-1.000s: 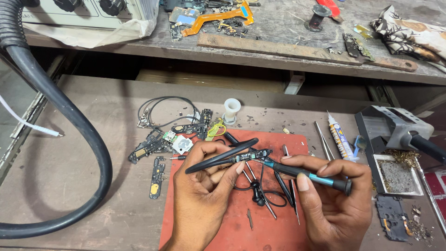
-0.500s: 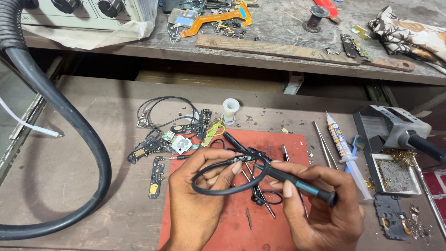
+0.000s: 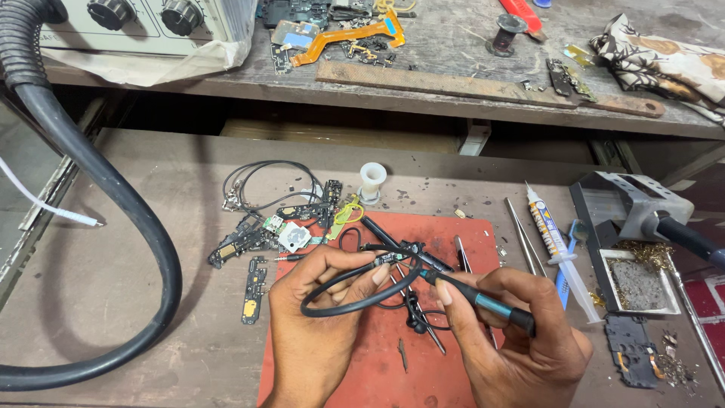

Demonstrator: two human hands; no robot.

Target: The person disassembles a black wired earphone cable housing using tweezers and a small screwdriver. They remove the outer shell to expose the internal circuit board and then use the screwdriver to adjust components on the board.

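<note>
Between hands [image 3: 423,332], looped black cable [image 3: 355,291]

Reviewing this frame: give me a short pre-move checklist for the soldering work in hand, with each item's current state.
1. Left hand has a firm grip on the black cable loop: ok, fingers pinch it near the small part at its end.
2. Right hand grips the soldering iron on its handle, away from the tip: ok.
3. Iron tip meets the joint at the cable end: cannot tell, the tip area is too small to read.
4. Work is over the red mat: ok.
5. Mat area under the hands free of loose tools: not ok, tweezers and probes lie there.
6. Iron stand within sight on the right: ok.
</note>
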